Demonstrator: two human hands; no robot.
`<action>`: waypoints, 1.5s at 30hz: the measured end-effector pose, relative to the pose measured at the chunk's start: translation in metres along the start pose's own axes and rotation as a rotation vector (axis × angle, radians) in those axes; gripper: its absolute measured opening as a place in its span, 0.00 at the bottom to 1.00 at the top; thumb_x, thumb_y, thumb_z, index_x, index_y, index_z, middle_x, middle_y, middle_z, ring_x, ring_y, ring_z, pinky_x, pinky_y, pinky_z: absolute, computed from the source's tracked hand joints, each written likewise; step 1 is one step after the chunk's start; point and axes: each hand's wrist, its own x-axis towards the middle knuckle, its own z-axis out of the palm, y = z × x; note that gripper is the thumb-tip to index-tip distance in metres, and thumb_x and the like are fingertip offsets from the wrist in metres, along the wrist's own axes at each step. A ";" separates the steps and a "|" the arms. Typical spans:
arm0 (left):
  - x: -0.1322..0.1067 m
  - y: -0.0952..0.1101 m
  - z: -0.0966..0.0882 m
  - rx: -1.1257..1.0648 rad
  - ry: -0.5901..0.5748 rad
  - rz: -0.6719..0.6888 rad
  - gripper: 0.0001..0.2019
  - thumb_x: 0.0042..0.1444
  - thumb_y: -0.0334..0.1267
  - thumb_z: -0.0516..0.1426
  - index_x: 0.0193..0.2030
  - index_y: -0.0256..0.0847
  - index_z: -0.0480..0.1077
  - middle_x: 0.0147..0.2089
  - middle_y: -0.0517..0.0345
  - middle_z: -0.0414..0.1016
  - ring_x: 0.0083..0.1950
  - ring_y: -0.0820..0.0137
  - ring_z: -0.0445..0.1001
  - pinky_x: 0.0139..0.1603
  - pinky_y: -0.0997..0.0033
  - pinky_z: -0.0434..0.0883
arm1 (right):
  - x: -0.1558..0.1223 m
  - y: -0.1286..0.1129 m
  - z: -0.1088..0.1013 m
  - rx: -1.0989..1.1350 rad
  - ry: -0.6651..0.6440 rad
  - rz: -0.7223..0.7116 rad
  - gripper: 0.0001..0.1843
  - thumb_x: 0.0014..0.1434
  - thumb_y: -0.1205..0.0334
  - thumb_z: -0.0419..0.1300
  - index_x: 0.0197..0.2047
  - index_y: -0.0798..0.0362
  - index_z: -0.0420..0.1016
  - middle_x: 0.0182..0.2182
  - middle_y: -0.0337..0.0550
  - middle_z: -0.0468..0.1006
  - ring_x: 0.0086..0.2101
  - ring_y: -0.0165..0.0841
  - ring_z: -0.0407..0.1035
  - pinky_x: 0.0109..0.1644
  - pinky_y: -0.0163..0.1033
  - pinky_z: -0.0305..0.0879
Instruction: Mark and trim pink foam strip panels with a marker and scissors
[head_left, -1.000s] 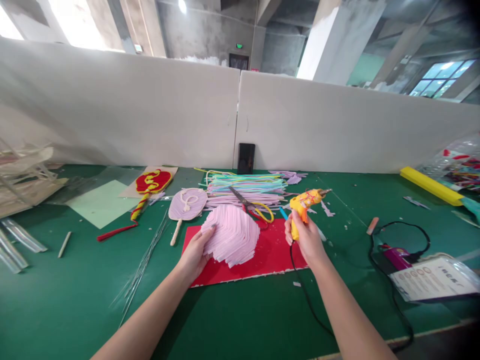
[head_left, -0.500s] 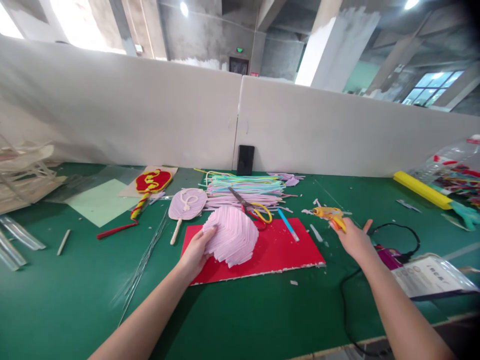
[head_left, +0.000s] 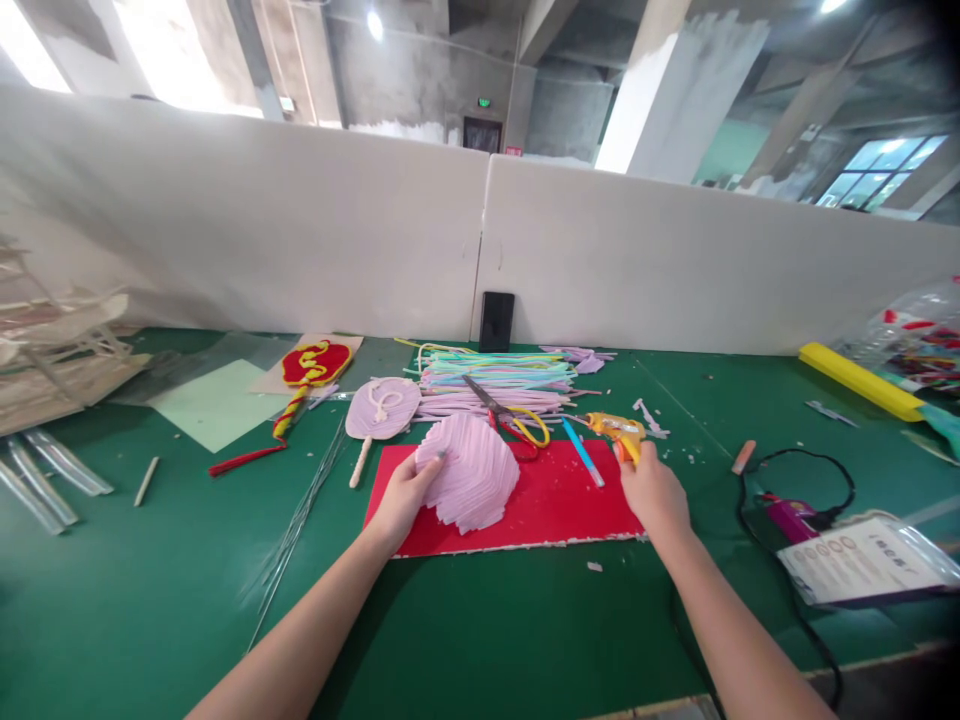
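My left hand (head_left: pixel 409 497) grips the left edge of a pale pink panel (head_left: pixel 472 475) made of pipe cleaners laid side by side, with jagged edges. The panel is over a red board (head_left: pixel 551 505). In my right hand (head_left: pixel 654 490) is a yellow glue gun (head_left: pixel 616 427), its nozzle pointing left above the board's right end. Between the two hands lie scissors (head_left: pixel 517 420) with red and yellow handles and a blue pen (head_left: pixel 583 452). Left of the panel rests a round lilac fan (head_left: pixel 384 408) with a cream handle.
Behind the board lies a pile of pastel pipe cleaners (head_left: pixel 495 375), with a black phone (head_left: pixel 496 320) propped against the partition. A red and yellow fan (head_left: pixel 315 365) and thin wires (head_left: pixel 300 525) are on the left. To the right are a black cord (head_left: pixel 795 455) and a white box (head_left: pixel 866 560).
My right hand has moved left with the glue gun, from beside the red board to over its right end. My left hand still holds the pink panel in nearly the same place.
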 end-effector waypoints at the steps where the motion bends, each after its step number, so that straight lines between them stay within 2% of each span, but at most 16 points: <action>1: 0.001 -0.001 -0.001 0.005 -0.005 0.003 0.28 0.42 0.52 0.68 0.46 0.34 0.75 0.42 0.47 0.82 0.42 0.58 0.79 0.45 0.63 0.73 | -0.002 -0.004 0.002 0.006 -0.004 0.005 0.17 0.68 0.50 0.44 0.45 0.55 0.65 0.27 0.52 0.78 0.28 0.43 0.74 0.26 0.38 0.53; 5: 0.001 0.002 0.001 0.006 -0.006 -0.001 0.28 0.42 0.52 0.68 0.46 0.34 0.75 0.41 0.47 0.82 0.42 0.58 0.79 0.46 0.63 0.73 | -0.005 -0.001 0.008 0.031 -0.002 -0.017 0.16 0.68 0.51 0.45 0.44 0.55 0.65 0.28 0.53 0.78 0.28 0.43 0.74 0.25 0.37 0.52; 11: 0.000 0.004 0.003 0.016 -0.022 -0.017 0.27 0.42 0.52 0.68 0.45 0.35 0.75 0.40 0.48 0.82 0.41 0.59 0.79 0.45 0.65 0.72 | 0.003 0.031 0.009 0.118 0.034 -0.104 0.13 0.66 0.52 0.48 0.39 0.52 0.65 0.25 0.46 0.75 0.26 0.40 0.72 0.25 0.36 0.54; 16: 0.000 0.004 0.002 0.017 -0.031 -0.025 0.28 0.41 0.53 0.68 0.45 0.35 0.74 0.40 0.49 0.82 0.41 0.60 0.79 0.44 0.65 0.72 | 0.022 0.067 0.000 0.180 0.107 -0.230 0.10 0.60 0.54 0.53 0.32 0.51 0.67 0.32 0.48 0.77 0.35 0.40 0.72 0.36 0.38 0.64; 19: 0.000 0.005 0.003 0.016 -0.035 -0.031 0.28 0.41 0.53 0.68 0.44 0.36 0.74 0.40 0.50 0.82 0.41 0.60 0.79 0.45 0.66 0.72 | 0.031 0.083 -0.008 0.161 0.164 -0.255 0.08 0.56 0.59 0.54 0.36 0.52 0.72 0.39 0.52 0.77 0.40 0.45 0.71 0.45 0.46 0.64; 21: 0.000 0.006 0.003 0.018 -0.037 -0.037 0.27 0.41 0.53 0.68 0.44 0.36 0.75 0.40 0.50 0.82 0.42 0.59 0.79 0.45 0.65 0.72 | 0.033 0.085 -0.016 0.081 0.296 -0.239 0.11 0.54 0.64 0.53 0.39 0.52 0.73 0.45 0.54 0.77 0.45 0.49 0.69 0.54 0.58 0.57; 23: 0.000 0.007 0.004 0.020 -0.036 -0.041 0.27 0.40 0.53 0.68 0.43 0.35 0.75 0.40 0.50 0.82 0.42 0.58 0.79 0.45 0.65 0.72 | 0.032 0.077 -0.024 0.005 0.461 -0.220 0.13 0.53 0.67 0.52 0.41 0.52 0.73 0.49 0.54 0.75 0.50 0.52 0.65 0.60 0.68 0.44; 24: -0.001 0.007 0.004 0.022 -0.035 -0.043 0.27 0.40 0.53 0.68 0.42 0.35 0.75 0.40 0.49 0.82 0.42 0.58 0.79 0.45 0.64 0.72 | 0.031 0.069 -0.027 -0.002 0.517 -0.208 0.14 0.53 0.69 0.51 0.41 0.53 0.73 0.49 0.55 0.75 0.51 0.51 0.64 0.61 0.69 0.40; 26: -0.001 0.007 0.004 0.026 -0.033 -0.045 0.27 0.40 0.53 0.68 0.42 0.35 0.75 0.40 0.48 0.82 0.44 0.57 0.79 0.45 0.64 0.72 | 0.029 0.049 -0.030 0.052 0.557 -0.166 0.16 0.53 0.71 0.50 0.44 0.55 0.72 0.45 0.56 0.76 0.48 0.49 0.66 0.61 0.67 0.42; 28: -0.001 0.006 0.003 0.030 -0.032 -0.045 0.27 0.40 0.53 0.68 0.42 0.35 0.75 0.40 0.48 0.82 0.45 0.56 0.79 0.45 0.64 0.72 | 0.024 0.025 -0.029 0.104 0.536 -0.124 0.18 0.54 0.71 0.49 0.47 0.58 0.70 0.36 0.55 0.77 0.40 0.47 0.69 0.58 0.62 0.52; 30: -0.001 0.005 0.002 0.025 -0.032 -0.042 0.27 0.41 0.52 0.68 0.43 0.35 0.75 0.40 0.49 0.82 0.44 0.57 0.79 0.45 0.64 0.73 | 0.019 0.000 -0.023 0.155 0.507 -0.107 0.18 0.55 0.70 0.49 0.49 0.60 0.69 0.32 0.55 0.76 0.34 0.46 0.70 0.45 0.51 0.64; 33: -0.004 0.009 0.004 -0.039 -0.012 -0.063 0.23 0.43 0.48 0.69 0.43 0.36 0.75 0.38 0.51 0.82 0.40 0.60 0.80 0.42 0.67 0.73 | 0.008 -0.030 -0.012 0.441 0.343 -0.033 0.15 0.58 0.62 0.51 0.47 0.56 0.69 0.30 0.52 0.76 0.30 0.44 0.70 0.34 0.43 0.62; 38: -0.009 0.030 0.020 -0.131 0.082 -0.184 0.10 0.51 0.36 0.64 0.40 0.35 0.75 0.37 0.50 0.82 0.33 0.67 0.79 0.31 0.74 0.73 | -0.013 -0.060 -0.007 0.753 0.188 -0.144 0.14 0.54 0.48 0.58 0.33 0.51 0.68 0.22 0.43 0.72 0.25 0.39 0.67 0.28 0.40 0.60; 41: -0.007 0.039 0.033 -0.174 0.032 -0.207 0.08 0.54 0.34 0.62 0.41 0.35 0.75 0.37 0.51 0.82 0.32 0.69 0.79 0.31 0.75 0.73 | -0.025 -0.072 -0.010 1.043 0.003 -0.206 0.18 0.53 0.43 0.60 0.30 0.50 0.68 0.21 0.40 0.71 0.23 0.35 0.66 0.27 0.38 0.61; 43: -0.002 0.040 0.042 -0.199 0.000 -0.219 0.08 0.55 0.33 0.62 0.41 0.34 0.75 0.36 0.52 0.82 0.31 0.70 0.78 0.31 0.76 0.73 | -0.031 -0.077 -0.012 1.200 -0.175 -0.173 0.21 0.53 0.40 0.60 0.26 0.50 0.67 0.14 0.34 0.64 0.17 0.31 0.60 0.21 0.36 0.56; 45: 0.002 0.039 0.049 -0.222 -0.015 -0.255 0.07 0.55 0.33 0.61 0.40 0.33 0.76 0.33 0.53 0.81 0.29 0.71 0.77 0.28 0.77 0.72 | -0.033 -0.078 -0.013 1.312 -0.292 -0.129 0.22 0.51 0.40 0.63 0.25 0.51 0.67 0.11 0.30 0.58 0.14 0.27 0.54 0.18 0.34 0.50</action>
